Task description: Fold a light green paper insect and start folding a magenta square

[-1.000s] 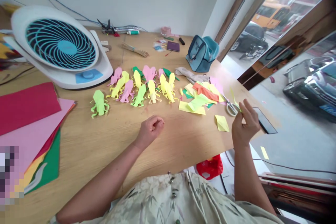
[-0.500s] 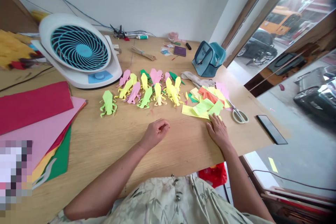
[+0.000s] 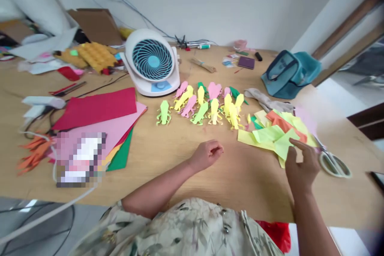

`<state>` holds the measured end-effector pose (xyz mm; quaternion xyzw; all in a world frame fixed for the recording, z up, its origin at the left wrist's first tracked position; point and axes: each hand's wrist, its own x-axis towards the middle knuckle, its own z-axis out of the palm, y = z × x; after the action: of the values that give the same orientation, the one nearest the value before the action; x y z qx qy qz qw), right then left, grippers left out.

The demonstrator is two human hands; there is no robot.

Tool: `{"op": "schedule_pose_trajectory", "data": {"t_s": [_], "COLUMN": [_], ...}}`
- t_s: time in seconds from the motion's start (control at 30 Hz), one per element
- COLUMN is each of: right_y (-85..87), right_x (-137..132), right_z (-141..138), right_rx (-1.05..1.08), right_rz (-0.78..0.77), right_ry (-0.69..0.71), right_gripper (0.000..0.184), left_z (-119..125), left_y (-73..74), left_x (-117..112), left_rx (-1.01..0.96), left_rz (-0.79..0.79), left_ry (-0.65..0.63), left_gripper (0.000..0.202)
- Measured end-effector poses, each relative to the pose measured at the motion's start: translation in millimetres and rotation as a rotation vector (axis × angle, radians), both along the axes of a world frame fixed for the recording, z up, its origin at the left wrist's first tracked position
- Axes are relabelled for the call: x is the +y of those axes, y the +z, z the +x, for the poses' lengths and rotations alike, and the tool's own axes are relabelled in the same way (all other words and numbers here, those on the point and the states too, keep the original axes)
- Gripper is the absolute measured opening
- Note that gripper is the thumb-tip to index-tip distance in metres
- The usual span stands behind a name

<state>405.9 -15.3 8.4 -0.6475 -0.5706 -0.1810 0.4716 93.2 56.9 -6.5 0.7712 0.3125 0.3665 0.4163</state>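
Note:
My left hand (image 3: 207, 154) rests on the table with its fingers curled in and nothing visible in them. Beyond it stands a group of folded paper frogs in pink, yellow and green, with a light green paper frog (image 3: 164, 113) apart on the left. My right hand (image 3: 303, 164) is raised at the near edge of a heap of paper pieces, thumb and index finger apart, nothing held. In that heap are a light green paper piece (image 3: 268, 133) and an orange paper piece (image 3: 282, 123). White-handled scissors (image 3: 334, 164) lie just right of this hand, their blades partly under paper.
A white fan (image 3: 153, 58) stands at the back left. Coloured paper sheets (image 3: 120, 118) and a blurred-out phone-like device (image 3: 81, 160) lie on the left. A grey glove-like cloth (image 3: 267, 99) and a teal bag (image 3: 291, 74) are at the back right.
The view has swung to the left, bringing in more of the table's left side. My right hand has lifted off the paper heap, its fingers bending; my left hand stays curled on the table.

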Motion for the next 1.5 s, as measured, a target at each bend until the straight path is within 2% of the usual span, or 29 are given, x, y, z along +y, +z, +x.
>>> {"op": "schedule_pose_trajectory", "data": {"t_s": [0.17,0.23,0.3,0.33,0.4,0.47,0.57,0.63,0.7,0.8,0.9,1.1,1.23,1.37,1.5], "right_y": [21.7,20.9,13.7,8.8,-0.5,-6.6,-9.8,-10.4,-11.1,-11.6,-10.7,-11.2,-13.1,-13.9,-14.0], "right_x": [25,32,35,35,33,31,29,30,30,30,30,31,31,31,32], "right_z": [-44,-59,-70,-73,-75,-75,-73,-73,-74,-74,-73,-72,-72,-70,-69], "right_rx": [-0.028,-0.078,-0.122,-0.129,-0.111,-0.066,0.037,0.094,0.116,0.124,0.153,0.162,0.168,0.122,0.1], "right_rz": [0.012,-0.011,-0.045,-0.07,-0.132,-0.184,-0.214,-0.226,-0.241,-0.273,-0.306,-0.364,-0.402,-0.394,-0.387], "right_ry": [0.168,0.27,0.348,0.371,0.394,0.383,0.329,0.312,0.315,0.292,0.258,0.293,0.338,0.339,0.334], "right_gripper": [0.02,0.021,0.023,0.024,0.023,0.022,0.02,0.019,0.018,0.019,0.019,0.021,0.022,0.021,0.021], "left_z": [-1,-8,-26,-40,-77,-120,-179,-207,-225,-241,-249,-255,-253,-250,-251], "left_y": [7.7,17.7,32.0,40.0,55.0,65.0,64.7,55.8,44.5,31.0,24.1,19.1,18.9,18.0,16.4], "left_x": [-4,2,17,27,51,77,110,125,134,142,143,142,143,139,138], "left_rx": [0.009,0.015,0.04,0.051,0.096,0.277,0.646,0.823,0.986,1.03,1.052,1.061,1.05,1.036,1.04], "left_rz": [0.061,0.183,0.332,0.38,0.424,0.416,0.216,0.052,-0.12,-0.2,-0.174,-0.064,-0.014,0.029,0.023], "left_ry": [0.026,0.04,0.139,0.246,0.543,0.817,1.156,1.252,1.217,1.171,1.168,1.273,1.284,1.219,1.133], "left_gripper": [0.017,0.017,0.017,0.017,0.017,0.018,0.043,0.053,0.056,0.041,0.031,0.037,0.038,0.033,0.047]}}
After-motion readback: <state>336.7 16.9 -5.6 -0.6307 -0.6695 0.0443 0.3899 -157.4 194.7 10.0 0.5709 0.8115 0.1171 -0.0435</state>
